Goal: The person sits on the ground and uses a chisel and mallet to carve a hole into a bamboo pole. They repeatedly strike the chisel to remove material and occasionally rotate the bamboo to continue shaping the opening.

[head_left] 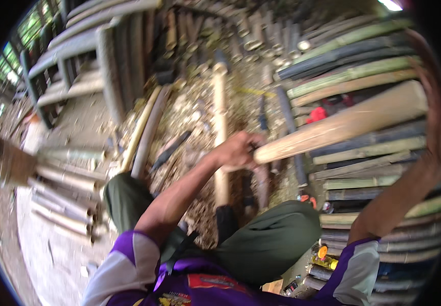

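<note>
A pale, peeled bamboo pole (348,122) is held slanting across in front of me, its wide end up at the right. My left hand (241,149) is closed around its narrower end, slightly blurred, and a short light stub shows below the fingers. My right hand (428,71) is at the right rim with its palm against the wide end; its fingers look stretched out upward, distorted by the rim. Beneath my left hand, another peeled bamboo pole (221,107) runs away from me between my knees, with dark wrapping (226,224) at its near end.
Green and dark bamboo poles (368,182) lie in rows on the right, with a red object (316,115) among them. Shavings (192,115) cover the ground ahead. A bamboo bench (78,61) stands far left; cut bamboo lengths (60,211) lie nearer. A yellow-capped bottle (323,257) is by my right knee.
</note>
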The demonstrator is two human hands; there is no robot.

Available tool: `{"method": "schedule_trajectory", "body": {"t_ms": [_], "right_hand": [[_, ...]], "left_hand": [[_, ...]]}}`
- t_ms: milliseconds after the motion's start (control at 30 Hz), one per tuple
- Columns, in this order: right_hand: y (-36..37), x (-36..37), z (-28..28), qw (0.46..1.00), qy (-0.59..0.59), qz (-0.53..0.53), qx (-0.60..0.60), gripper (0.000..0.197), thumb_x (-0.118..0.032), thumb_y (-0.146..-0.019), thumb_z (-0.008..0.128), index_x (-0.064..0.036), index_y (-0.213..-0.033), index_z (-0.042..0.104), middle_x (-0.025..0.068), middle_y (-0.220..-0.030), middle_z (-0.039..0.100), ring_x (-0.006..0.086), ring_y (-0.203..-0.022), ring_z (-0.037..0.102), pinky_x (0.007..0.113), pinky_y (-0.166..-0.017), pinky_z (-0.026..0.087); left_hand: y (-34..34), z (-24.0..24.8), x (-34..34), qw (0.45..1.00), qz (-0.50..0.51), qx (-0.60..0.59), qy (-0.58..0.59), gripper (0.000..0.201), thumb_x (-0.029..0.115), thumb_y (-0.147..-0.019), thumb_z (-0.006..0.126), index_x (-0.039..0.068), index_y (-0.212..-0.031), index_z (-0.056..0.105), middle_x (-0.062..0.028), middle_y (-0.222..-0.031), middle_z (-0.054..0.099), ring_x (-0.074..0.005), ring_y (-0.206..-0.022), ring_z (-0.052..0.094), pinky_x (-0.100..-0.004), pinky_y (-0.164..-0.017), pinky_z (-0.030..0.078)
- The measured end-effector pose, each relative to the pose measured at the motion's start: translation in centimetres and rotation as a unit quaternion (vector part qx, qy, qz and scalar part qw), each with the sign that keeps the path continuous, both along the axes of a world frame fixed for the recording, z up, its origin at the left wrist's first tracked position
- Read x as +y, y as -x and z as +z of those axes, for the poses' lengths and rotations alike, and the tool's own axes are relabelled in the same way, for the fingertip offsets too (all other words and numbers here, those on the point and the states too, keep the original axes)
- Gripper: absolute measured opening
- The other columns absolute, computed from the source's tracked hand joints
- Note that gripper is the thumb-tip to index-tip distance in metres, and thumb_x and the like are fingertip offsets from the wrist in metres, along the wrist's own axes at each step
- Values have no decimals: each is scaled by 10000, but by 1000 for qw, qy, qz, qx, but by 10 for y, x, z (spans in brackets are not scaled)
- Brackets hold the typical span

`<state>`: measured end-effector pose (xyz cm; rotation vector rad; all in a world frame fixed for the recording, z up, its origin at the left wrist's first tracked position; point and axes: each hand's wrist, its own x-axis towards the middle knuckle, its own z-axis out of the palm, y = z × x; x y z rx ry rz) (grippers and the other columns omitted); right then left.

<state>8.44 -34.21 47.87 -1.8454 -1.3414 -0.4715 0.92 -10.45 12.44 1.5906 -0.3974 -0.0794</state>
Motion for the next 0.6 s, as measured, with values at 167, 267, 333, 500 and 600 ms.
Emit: {"method": "schedule_trajectory", "body": {"t_ms": [167,267,333,500,600], "right_hand": [[2,65,-7,987,154,45,20,544,-431,-1049,411,28,-1062,703,163,-1036,698,250,-1099,621,379,-1059,402],[5,65,10,970,240,28,7,597,-483,-1054,377,-21,-1061,755,168,-1094,720,290,-1083,651,404,-1046,431],[0,64,26,959,272,65,-48,595,-489,-1052,380,-30,-1066,758,170,-1092,720,302,-1084,649,406,-1043,431],[21,100,7,932,363,3,18,633,-535,-1040,381,-35,-1006,768,128,-1001,748,243,-1097,657,400,-1086,409],[34,92,17,927,370,-38,41,584,-495,-1037,427,-21,-989,765,128,-1016,748,230,-1115,652,381,-1102,397]], "left_hand": [[-6,-30,7,996,33,-78,-22,508,-27,-634,870,25,-1103,681,-98,-1079,706,-215,-1016,655,-363,-868,575],[-3,-26,2,1000,16,1,-22,536,-47,-627,873,17,-1120,673,-78,-1094,686,-202,-1026,648,-368,-869,587],[-9,-20,-5,1000,5,-20,1,547,-47,-619,878,18,-1122,674,-71,-1065,685,-184,-1023,641,-357,-880,576],[6,-56,32,993,-14,7,117,498,-112,-688,797,-49,-1150,620,-126,-1168,629,-214,-1051,655,-356,-863,604],[-1,-36,10,998,-17,-4,58,469,-107,-677,796,-79,-1116,633,-175,-1077,680,-224,-884,712,-347,-767,631]]}}
